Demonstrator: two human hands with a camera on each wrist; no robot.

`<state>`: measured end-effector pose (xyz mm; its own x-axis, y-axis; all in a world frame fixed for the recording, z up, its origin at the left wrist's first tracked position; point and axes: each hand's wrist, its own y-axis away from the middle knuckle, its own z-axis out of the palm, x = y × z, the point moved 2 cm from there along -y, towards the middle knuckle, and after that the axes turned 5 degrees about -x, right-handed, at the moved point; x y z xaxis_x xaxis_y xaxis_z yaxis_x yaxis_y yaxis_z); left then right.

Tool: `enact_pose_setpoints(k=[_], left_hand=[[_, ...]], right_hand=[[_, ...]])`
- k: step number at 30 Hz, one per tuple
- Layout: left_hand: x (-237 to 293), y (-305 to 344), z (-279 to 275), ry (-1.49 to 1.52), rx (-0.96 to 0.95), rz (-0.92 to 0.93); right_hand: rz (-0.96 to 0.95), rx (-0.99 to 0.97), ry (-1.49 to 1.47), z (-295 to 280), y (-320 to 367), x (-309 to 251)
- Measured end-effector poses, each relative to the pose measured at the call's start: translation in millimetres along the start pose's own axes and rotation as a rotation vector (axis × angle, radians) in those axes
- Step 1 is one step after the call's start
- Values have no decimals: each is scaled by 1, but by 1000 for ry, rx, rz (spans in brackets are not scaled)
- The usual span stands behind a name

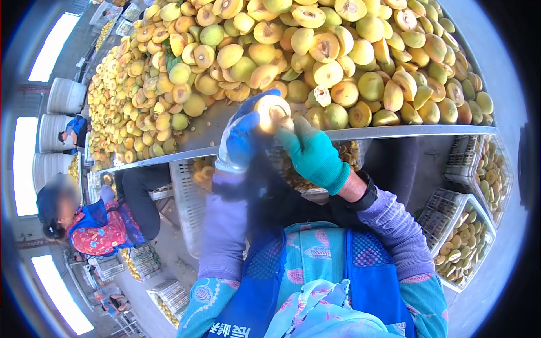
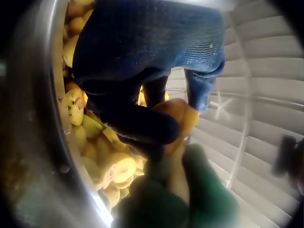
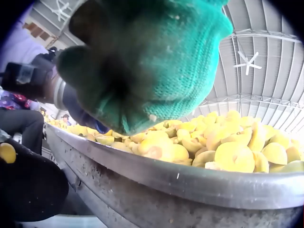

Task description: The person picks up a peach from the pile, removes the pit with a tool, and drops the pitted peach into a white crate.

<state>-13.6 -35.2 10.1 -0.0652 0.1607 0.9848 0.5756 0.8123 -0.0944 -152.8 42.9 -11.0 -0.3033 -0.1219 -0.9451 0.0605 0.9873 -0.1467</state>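
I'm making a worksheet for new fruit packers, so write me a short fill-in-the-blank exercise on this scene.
On the left hand, the glove's fingers are ____.
A ____ band circles the wrist of the right hand.
The crates at the right, below the table, hold cut ____.
Missing words: blue; black; fruit.

Fruit-processing workshop (heaped fruit point(image 1: 370, 86), crates point(image 1: 459, 236))

I see bright windows point(image 1: 26, 166), and the head view bends at its edges. Left wrist view has glare on metal rim point(image 2: 100, 209).
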Motion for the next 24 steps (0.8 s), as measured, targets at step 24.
enact_pose_setpoints(k=[24], left_hand=[[-6, 5, 28, -166, 172, 132]], right_hand=[[683, -378, -1147, 15, 27, -28]])
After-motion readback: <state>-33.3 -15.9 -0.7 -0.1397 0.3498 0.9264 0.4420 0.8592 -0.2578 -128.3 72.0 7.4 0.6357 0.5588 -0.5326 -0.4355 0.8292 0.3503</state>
